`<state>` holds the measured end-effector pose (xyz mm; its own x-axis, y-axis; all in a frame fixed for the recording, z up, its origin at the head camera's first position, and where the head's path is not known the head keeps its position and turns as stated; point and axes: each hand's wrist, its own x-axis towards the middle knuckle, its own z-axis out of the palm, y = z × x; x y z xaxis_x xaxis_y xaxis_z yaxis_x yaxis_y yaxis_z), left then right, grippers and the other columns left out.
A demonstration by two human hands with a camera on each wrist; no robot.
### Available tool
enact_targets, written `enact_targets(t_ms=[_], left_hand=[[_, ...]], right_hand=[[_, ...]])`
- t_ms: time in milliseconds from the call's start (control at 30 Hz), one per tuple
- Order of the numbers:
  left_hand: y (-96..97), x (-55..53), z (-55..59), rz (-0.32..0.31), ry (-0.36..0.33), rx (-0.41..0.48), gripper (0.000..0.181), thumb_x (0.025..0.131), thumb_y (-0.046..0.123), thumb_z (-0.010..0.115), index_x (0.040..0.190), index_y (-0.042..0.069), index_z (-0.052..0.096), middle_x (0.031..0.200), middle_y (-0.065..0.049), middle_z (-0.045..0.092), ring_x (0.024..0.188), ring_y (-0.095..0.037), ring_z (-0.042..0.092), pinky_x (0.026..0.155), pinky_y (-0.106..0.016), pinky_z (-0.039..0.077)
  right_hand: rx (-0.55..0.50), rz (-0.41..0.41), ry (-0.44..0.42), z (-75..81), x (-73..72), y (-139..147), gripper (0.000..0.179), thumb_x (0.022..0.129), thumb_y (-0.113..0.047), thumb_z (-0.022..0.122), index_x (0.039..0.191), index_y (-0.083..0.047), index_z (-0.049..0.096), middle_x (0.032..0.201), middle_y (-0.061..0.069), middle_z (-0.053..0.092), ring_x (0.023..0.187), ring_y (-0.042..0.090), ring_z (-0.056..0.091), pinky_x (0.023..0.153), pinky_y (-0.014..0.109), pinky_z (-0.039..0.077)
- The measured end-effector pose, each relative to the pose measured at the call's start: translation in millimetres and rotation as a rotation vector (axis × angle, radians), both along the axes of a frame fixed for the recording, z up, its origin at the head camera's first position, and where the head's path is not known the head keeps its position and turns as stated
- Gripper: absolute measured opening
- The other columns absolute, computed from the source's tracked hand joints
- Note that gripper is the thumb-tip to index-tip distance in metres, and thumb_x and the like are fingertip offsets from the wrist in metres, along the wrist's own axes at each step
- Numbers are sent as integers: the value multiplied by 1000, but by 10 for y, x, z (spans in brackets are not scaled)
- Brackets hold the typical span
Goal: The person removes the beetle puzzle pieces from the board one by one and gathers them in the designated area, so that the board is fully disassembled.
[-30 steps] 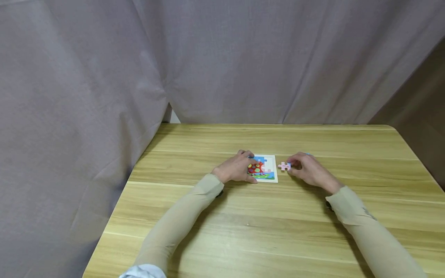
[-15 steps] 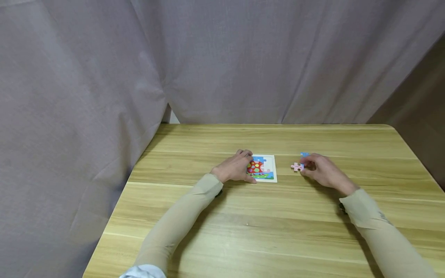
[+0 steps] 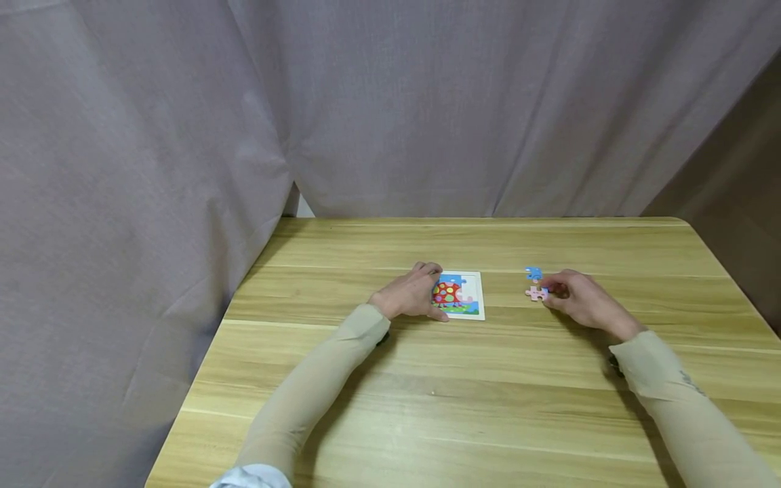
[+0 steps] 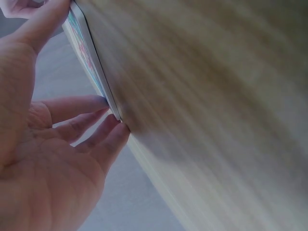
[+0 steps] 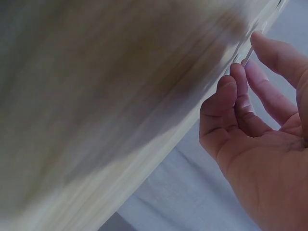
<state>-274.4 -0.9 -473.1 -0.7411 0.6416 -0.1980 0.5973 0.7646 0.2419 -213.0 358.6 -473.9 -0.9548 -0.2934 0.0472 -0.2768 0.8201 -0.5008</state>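
Note:
A small square jigsaw board (image 3: 481, 298) with a white frame lies on the table, showing part of a red, spotted picture with a pale gap at its upper right. My left hand (image 3: 410, 293) holds its left side, thumb at the near edge and fingers at the far edge; the left wrist view shows fingertips (image 4: 107, 102) against the board's edge. To the right, my right hand (image 3: 579, 301) pinches a pink and blue puzzle piece (image 3: 535, 293) between thumb and index finger. In the right wrist view that piece (image 5: 248, 57) appears only as a thin edge.
Just beyond the pinched piece lies a mostly blue puzzle piece (image 3: 533, 272). The wooden table (image 3: 427, 393) stretches around both hands, and a grey curtain (image 3: 390, 108) hangs along its far and left sides.
My right hand has moved right, away from the board, carrying the pink puzzle piece. The blue piece, mostly covered by that hand before, now shows. My left hand stays on the board.

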Motion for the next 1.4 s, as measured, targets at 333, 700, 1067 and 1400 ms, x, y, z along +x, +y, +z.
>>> enact_targets(t_ms=[333, 700, 1067, 1400], left_hand=[[9, 6, -11, 10, 1, -6, 100, 88, 61, 87, 163, 5, 49, 175, -3, 38, 159, -23, 39, 124, -38, 51], [15, -4, 12, 2, -2, 0, 101, 88, 59, 88, 163, 4, 49, 175, -4, 39, 160, -25, 39, 129, -37, 46], [9, 4, 13, -3, -1, -1, 96, 89, 58, 87, 160, 4, 53, 175, -4, 40, 160, -25, 39, 129, -36, 45], [13, -9, 11, 1, -9, -3, 97, 88, 59, 87, 160, 4, 51, 175, -4, 39, 159, -25, 40, 128, -35, 47]], right_hand=[[15, 0, -51, -1, -57, 46, 31, 98, -5, 79, 126, 9, 74, 107, 19, 74, 98, 26, 66, 82, 31, 53], [14, -4, -59, 7, -78, 71, 32, 98, -6, 80, 125, 9, 74, 109, 22, 75, 100, 30, 68, 81, 28, 52], [10, -18, -98, 49, -67, 56, 35, 99, -9, 79, 128, 9, 73, 115, 23, 75, 102, 29, 68, 79, 22, 51], [-32, -1, -35, 119, -15, -225, 33, 97, -12, 83, 123, 7, 76, 109, 17, 80, 94, 16, 69, 76, 18, 53]])
